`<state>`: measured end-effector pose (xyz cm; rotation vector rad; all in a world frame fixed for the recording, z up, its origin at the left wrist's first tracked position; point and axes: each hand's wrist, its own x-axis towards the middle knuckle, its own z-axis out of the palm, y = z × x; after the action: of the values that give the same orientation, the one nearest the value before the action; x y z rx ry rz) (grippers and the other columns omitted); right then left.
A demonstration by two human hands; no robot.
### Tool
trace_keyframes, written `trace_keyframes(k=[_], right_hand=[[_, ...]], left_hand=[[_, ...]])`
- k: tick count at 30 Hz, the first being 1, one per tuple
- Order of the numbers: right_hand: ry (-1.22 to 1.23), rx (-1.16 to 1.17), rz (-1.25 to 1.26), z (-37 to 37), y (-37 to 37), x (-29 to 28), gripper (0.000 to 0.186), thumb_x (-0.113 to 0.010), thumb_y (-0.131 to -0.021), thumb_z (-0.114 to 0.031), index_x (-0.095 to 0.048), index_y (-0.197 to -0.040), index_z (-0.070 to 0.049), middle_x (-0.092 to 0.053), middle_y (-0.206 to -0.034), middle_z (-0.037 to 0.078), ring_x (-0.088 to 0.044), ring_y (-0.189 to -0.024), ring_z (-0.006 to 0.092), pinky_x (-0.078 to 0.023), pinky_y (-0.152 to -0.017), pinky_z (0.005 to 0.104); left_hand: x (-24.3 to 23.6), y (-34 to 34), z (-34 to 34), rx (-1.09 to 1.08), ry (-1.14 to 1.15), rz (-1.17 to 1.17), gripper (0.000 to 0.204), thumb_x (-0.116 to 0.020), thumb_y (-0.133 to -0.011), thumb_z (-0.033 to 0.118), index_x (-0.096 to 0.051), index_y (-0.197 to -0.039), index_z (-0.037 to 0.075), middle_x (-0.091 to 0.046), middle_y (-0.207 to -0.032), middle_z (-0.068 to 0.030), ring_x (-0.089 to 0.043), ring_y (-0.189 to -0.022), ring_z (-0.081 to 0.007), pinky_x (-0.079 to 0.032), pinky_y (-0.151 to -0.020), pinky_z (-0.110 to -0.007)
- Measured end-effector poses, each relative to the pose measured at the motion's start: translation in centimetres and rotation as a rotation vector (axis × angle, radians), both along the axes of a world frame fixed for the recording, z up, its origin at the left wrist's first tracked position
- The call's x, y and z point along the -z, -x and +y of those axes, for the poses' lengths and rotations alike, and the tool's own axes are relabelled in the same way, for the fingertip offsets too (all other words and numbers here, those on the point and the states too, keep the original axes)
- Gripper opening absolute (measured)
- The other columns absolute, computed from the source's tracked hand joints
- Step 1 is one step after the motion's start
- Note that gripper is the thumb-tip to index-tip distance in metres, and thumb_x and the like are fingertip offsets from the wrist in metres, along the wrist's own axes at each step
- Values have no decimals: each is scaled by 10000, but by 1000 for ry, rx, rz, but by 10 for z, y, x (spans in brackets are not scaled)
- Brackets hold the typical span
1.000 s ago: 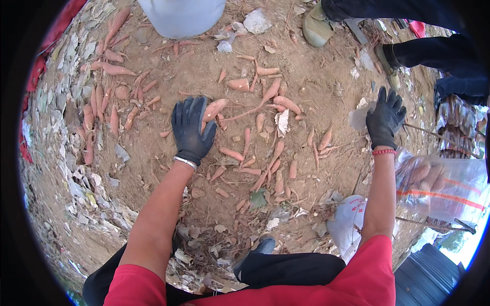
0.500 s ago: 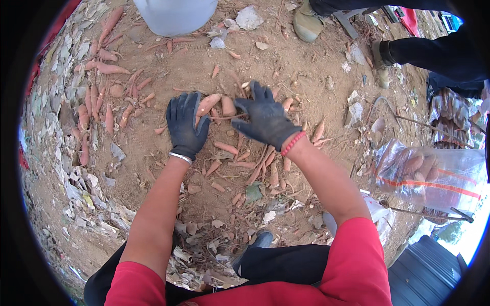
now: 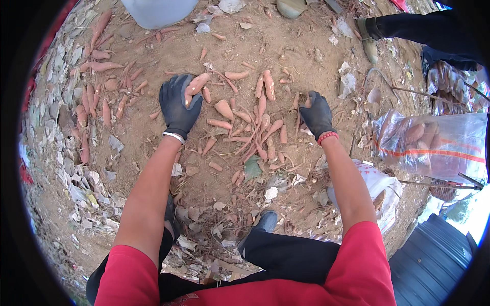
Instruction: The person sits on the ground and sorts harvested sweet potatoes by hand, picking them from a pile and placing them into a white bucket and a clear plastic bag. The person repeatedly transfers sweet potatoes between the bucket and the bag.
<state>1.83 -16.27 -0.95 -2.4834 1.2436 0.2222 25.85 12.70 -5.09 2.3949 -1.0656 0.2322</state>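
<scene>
My left hand (image 3: pixel 176 106), in a dark glove, is closed around a pink sweet potato (image 3: pixel 197 84) with pale scraped patches. To the right, my gloved right hand (image 3: pixel 317 114) reaches down to the soil, its fingers curled about a small sweet potato (image 3: pixel 308 101) that is mostly hidden by the glove. Between both hands lies a loose spread of sweet potatoes, among them a stubby cut one (image 3: pixel 223 109), a patchy long one (image 3: pixel 269 85) and a thin-stemmed bunch (image 3: pixel 261 133).
More sweet potatoes (image 3: pixel 106 66) lie in a group at the left. A pale bucket (image 3: pixel 159 11) stands at the far side. Clear bags of sweet potatoes (image 3: pixel 431 143) and a white sack (image 3: pixel 380 191) are at the right. Another person's leg (image 3: pixel 423 33) shows at the upper right.
My hands have moved apart, the right one farther right and the left slightly left with the sweet potato. Several sweet potatoes between them now lie uncovered and spread out. The view has shifted slightly.
</scene>
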Motion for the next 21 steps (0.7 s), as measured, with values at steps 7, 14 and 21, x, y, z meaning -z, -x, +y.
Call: trace_keyframes(k=[7,14,21], right_hand=[[-85,-302,-127,38,-98,-33,489,-593,-859,-382,-576,-1288,-149,-598,-1190,188,-598,-1081,361,-484,-940,431],[-286,-547,134,98,-93,-42,435,-577,-867,-313,-591,-1284,-190,-639,-1129,210,-627,-1037,371,-491,-919,434],[-188,-39,-155,88,25,-55,418,-568,-870,-228,-590,-1275,-124,-658,-1112,222,-643,-1006,367,-500,-896,420]], left_hand=[[-19,14,-12,8,454,428,451,-695,-763,129,-587,-1196,61,-603,-1204,-153,-618,-1041,-307,-479,-897,-397],[-55,11,-70,221,-78,585,585,-666,-825,206,-495,-1361,47,-613,-1245,-188,-628,-1087,-302,-481,-937,-339],[-75,8,-72,566,-616,644,977,-769,-702,509,-380,-1444,7,-388,-1475,-211,-466,-1294,-316,-398,-1058,-369]])
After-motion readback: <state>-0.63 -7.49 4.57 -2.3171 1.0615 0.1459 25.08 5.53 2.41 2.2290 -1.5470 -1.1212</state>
